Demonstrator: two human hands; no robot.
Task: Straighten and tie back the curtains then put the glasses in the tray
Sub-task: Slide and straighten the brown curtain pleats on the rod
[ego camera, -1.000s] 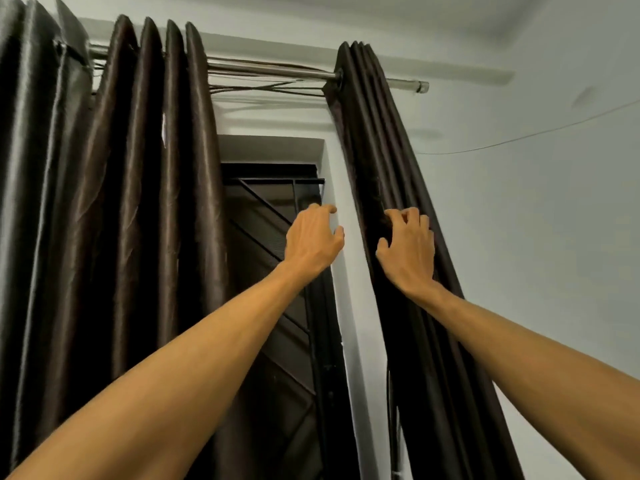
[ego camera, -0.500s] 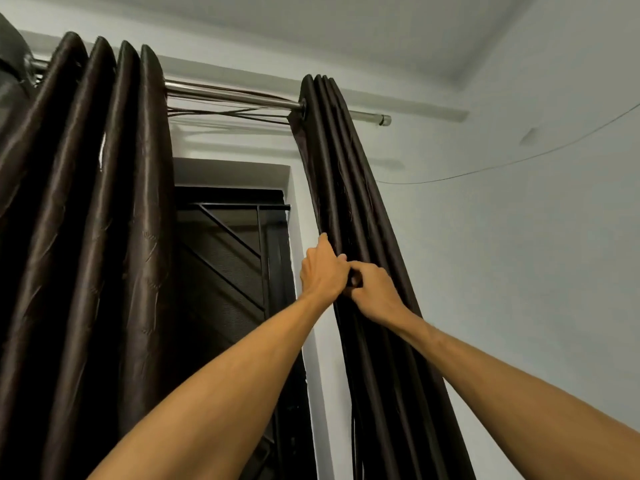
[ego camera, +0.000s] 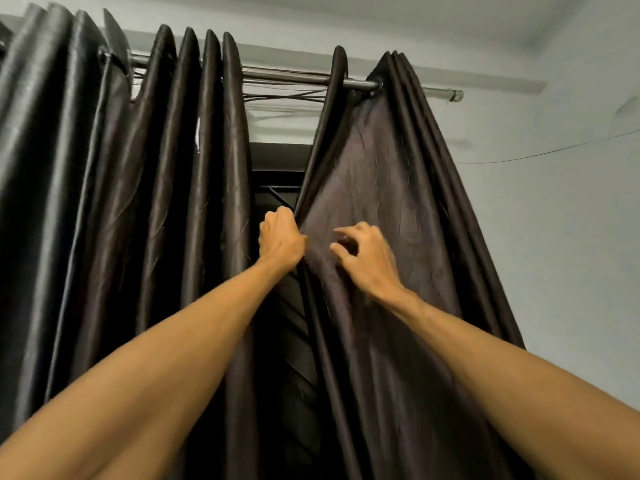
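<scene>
Two dark brown satin curtains hang from a metal rod (ego camera: 287,76). The left curtain (ego camera: 114,209) hangs in several folds. The right curtain (ego camera: 391,188) is partly spread out, its leading fold drawn leftward along the rod. My left hand (ego camera: 281,239) is closed around the right curtain's inner edge, at about mid-height. My right hand (ego camera: 367,258) lies against the spread panel just to the right, fingers curled and apart, holding nothing. No glasses or tray are in view.
A dark door or window grille (ego camera: 277,188) shows in the narrow gap between the curtains. A pale wall (ego camera: 561,237) runs to the right, with a thin wire (ego camera: 554,151) strung across it. The ceiling is close above the rod.
The right curtain has been pulled open leftward from a tight bundle. My left hand has taken its edge, and my right hand has let go and spread on the panel.
</scene>
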